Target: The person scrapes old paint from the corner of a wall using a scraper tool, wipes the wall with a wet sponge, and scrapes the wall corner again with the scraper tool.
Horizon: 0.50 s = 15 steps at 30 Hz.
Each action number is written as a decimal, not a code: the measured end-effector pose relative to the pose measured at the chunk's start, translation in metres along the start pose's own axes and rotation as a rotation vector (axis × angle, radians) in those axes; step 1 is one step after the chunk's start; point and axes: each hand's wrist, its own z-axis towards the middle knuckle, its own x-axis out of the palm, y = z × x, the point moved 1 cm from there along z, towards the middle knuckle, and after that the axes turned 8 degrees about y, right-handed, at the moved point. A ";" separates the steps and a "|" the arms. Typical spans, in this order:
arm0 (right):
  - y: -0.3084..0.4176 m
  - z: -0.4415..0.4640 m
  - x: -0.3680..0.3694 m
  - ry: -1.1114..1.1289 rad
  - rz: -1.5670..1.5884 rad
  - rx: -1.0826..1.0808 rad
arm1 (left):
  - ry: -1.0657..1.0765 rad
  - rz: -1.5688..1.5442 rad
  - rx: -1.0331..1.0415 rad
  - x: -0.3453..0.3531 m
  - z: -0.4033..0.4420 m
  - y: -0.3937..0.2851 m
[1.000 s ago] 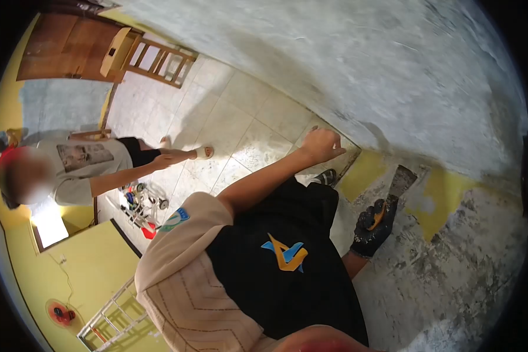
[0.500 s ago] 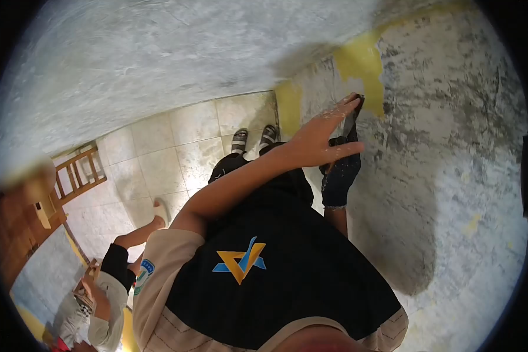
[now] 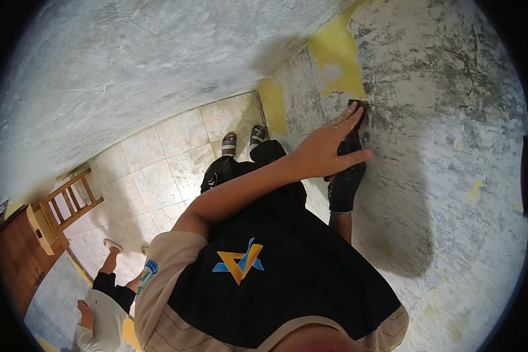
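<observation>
My left hand [image 3: 328, 149] is bare, with pale dust on its fingers. Its fingers are stretched out, the fingertips resting on the end of a dark flat-edged tool [image 3: 356, 104] against the wall; the thumb points away to the right. Below it, my right hand [image 3: 345, 182] wears a dark glove and is closed on that tool, its fingers largely hidden behind the left hand. What kind of tool it is I cannot make out. Just above the tool's end is a patch of yellow paint [image 3: 340, 56] on the grey, blotchy wall [image 3: 410, 135].
A second grey wall [image 3: 158, 64] meets this one at a corner. My sandalled feet stand on pale floor tiles [image 3: 152, 149]. At the left are a wooden rack [image 3: 76, 196], brown wooden furniture [image 3: 17, 258] and another person [image 3: 108, 305] in dark shorts.
Both my hands and the tool have shifted slightly down in view, and the yellow patch has moved left as my view turned. The other person's legs and arm have changed position.
</observation>
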 end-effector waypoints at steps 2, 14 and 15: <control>-0.005 -0.001 0.004 -0.017 0.006 0.011 | -0.003 0.001 -0.020 -0.001 0.003 -0.002; -0.024 0.007 -0.020 -0.021 0.004 0.072 | 0.016 -0.089 -0.029 -0.002 0.007 -0.010; -0.025 0.009 -0.022 -0.019 0.003 0.072 | 0.015 -0.084 -0.044 -0.002 0.008 -0.010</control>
